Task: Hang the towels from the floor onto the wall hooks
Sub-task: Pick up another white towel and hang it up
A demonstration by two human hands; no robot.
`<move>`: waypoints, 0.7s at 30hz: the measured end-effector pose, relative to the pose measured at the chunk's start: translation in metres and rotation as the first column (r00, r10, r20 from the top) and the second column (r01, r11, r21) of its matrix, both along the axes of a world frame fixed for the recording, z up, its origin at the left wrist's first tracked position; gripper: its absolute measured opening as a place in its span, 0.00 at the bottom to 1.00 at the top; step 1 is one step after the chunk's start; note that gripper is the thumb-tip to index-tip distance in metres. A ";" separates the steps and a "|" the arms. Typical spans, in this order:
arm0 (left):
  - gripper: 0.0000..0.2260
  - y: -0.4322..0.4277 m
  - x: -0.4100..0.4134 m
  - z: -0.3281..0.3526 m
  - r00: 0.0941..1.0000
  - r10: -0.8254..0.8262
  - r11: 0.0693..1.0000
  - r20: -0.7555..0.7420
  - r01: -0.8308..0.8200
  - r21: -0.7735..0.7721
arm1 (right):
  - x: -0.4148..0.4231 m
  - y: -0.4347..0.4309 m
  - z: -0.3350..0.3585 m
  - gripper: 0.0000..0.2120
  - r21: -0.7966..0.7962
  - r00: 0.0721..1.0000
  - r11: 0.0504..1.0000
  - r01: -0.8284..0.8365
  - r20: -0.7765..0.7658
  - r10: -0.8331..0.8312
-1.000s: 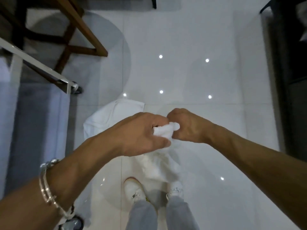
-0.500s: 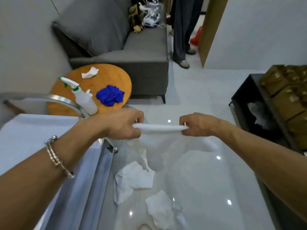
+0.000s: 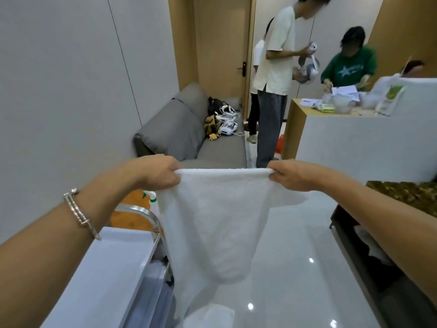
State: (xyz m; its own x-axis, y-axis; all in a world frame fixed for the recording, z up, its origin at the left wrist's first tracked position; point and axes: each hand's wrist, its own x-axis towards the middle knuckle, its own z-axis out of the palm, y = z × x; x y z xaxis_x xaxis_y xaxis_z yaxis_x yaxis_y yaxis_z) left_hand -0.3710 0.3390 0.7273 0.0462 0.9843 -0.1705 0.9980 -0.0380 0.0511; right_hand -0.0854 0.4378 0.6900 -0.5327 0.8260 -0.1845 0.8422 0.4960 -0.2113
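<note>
Item in hand: towel (image 3: 212,221), white terry cloth, held up in mid-air at the centre of the view. The top edge is stretched level and the body sags toward 6 o'clock. The left hand (image 3: 156,172) grips the top corner at the cloth's 9 o'clock. The right hand (image 3: 293,175) grips the corner at its 3 o'clock. On both hands the fingers are curled round the hem.

Handling, as judged: light, soft and without stiffness. It folds wherever it is unsupported. It is not fragile, and the nap gives a sure grip. Take hold at the hem or corners, as here. For a hook, the middle of the top edge is probably the part to present, so that both halves balance. No hooks are in view.

Containers:
- Cart (image 3: 106,268) at 7 o'clock, with a pale flat top. Its lower shelf holds something too blurred to identify.
- Black shelf unit (image 3: 359,268) at 4 o'clock, with a white bundle (image 3: 371,245) inside and brown packets (image 3: 406,192) on top.
- Counter (image 3: 354,143) at 2 o'clock, carrying bags and papers.

On the floor (image 3: 295,245) at 6 o'clock lies a pale patch (image 3: 210,314), possibly another cloth. This cannot be confirmed.
</note>
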 end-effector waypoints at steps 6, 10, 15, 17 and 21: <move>0.08 -0.032 -0.012 0.025 0.996 0.082 0.997 0.029 -0.082 -0.003 | -0.003 -0.015 0.049 0.10 0.065 0.996 0.995 -0.070 -0.056 0.073; 0.12 -0.059 -0.016 0.034 0.982 0.184 0.983 -0.031 -0.184 0.001 | -0.012 -0.020 0.069 0.15 0.115 0.980 0.980 -0.165 -0.095 0.176; 0.12 -0.086 0.002 0.034 0.954 0.230 0.973 0.192 -0.232 -0.009 | -0.018 -0.029 0.078 0.16 -0.011 0.942 0.960 -0.279 -0.200 0.271; 0.27 -0.084 0.033 0.014 0.930 0.159 0.984 0.330 -0.178 0.027 | -0.022 -0.039 0.084 0.16 -0.050 0.915 0.934 -0.353 -0.225 0.334; 0.16 -0.069 0.094 -0.032 0.916 0.120 0.956 0.382 -0.211 0.206 | -0.017 -0.050 0.090 0.17 -0.035 0.870 0.889 -0.456 -0.226 0.437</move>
State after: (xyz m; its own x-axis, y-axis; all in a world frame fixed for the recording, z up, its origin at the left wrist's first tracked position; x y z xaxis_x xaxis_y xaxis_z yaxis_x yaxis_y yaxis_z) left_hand -0.2773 0.2699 0.6957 -0.1074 0.9920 0.0666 0.9050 0.0698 0.4197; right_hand -0.1022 0.3881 0.7799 -0.8745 0.4769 -0.0882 0.4676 0.7810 -0.4140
